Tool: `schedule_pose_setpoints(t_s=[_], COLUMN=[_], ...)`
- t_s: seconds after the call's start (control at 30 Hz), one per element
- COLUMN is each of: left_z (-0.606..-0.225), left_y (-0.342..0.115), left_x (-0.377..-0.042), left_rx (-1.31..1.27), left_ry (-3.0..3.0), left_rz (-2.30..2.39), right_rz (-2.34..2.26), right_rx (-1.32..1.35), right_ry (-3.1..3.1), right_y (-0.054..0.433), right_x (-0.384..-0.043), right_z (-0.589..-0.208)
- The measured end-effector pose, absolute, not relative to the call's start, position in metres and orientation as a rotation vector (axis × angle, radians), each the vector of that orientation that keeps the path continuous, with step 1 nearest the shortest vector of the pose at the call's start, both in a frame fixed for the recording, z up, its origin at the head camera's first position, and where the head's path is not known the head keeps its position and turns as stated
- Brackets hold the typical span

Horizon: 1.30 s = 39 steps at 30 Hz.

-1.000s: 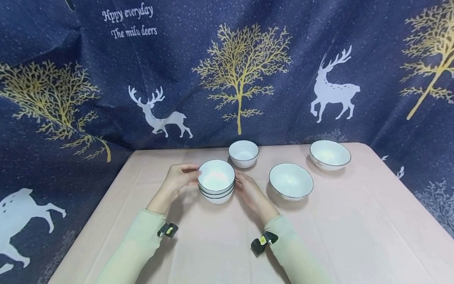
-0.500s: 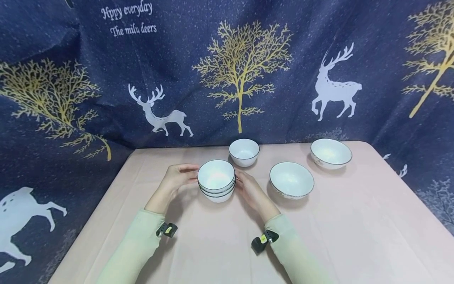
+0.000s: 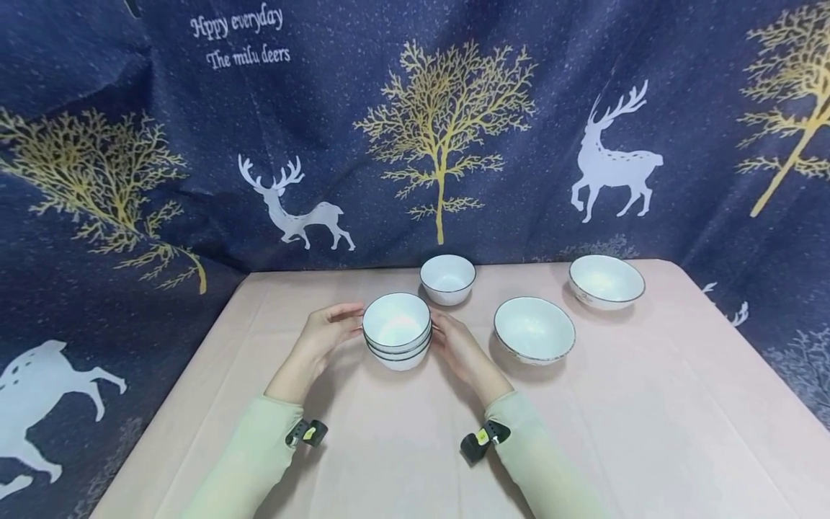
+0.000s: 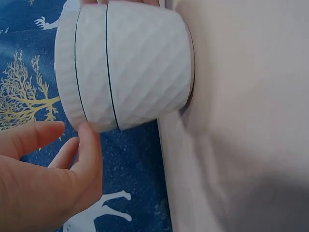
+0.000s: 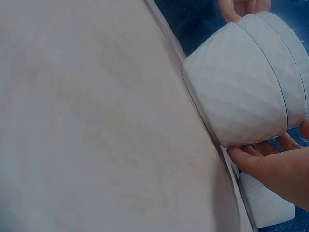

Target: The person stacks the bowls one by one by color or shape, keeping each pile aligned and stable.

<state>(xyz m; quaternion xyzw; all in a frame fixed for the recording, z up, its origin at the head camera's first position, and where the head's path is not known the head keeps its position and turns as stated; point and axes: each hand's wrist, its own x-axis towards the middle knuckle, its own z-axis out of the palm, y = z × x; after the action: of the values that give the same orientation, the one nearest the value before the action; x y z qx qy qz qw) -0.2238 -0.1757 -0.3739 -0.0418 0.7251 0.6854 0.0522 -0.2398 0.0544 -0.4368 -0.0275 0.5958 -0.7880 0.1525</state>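
Observation:
A stack of three white bowls [image 3: 397, 323] with dark rims stands upright on the table. In the left wrist view, the lowest bowl [image 4: 149, 60] shows a quilted diamond relief. My left hand [image 3: 322, 333] is at the stack's left side; a fingertip touches it near the upper rims, while the thumb [image 4: 41, 133] is off the bowls. On the opposite side, my right hand [image 3: 457, 346] rests its fingers [image 5: 248, 159] against the outer wall. Part of that hand is cut off in the right wrist view, and the stack hides some fingertips in the head view.
Behind the stack is a small white bowl [image 3: 447, 280]. Two wider bowls stand to the right, one nearer [image 3: 534, 330] and one farther back [image 3: 607, 282]. A pink cloth covers the table [image 3: 389, 447]; a dark blue deer-print curtain [image 3: 519, 238] hangs along its back edge.
My left thumb has drawn back off the stack's rim, and the left fingers have loosened a little. The stack and my right hand have stayed in place.

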Motion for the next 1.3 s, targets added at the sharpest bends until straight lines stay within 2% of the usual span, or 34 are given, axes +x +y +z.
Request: schedule_pose_setpoints(t_s=[0.97, 1.3], left_z=[-0.400, -0.401], left_y=[-0.160, -0.159], left_x=[-0.205, -0.201], left_rx=[-0.278, -0.263], left_ry=[1.860, 1.824], left_rz=[2.310, 2.351], right_rz=[-2.266, -2.205], right_rx=[-0.077, -0.075], right_ry=[1.704, 1.941], right_y=[0.054, 0.051], right_x=[-0.243, -0.242], right_z=[-0.436, -0.432])
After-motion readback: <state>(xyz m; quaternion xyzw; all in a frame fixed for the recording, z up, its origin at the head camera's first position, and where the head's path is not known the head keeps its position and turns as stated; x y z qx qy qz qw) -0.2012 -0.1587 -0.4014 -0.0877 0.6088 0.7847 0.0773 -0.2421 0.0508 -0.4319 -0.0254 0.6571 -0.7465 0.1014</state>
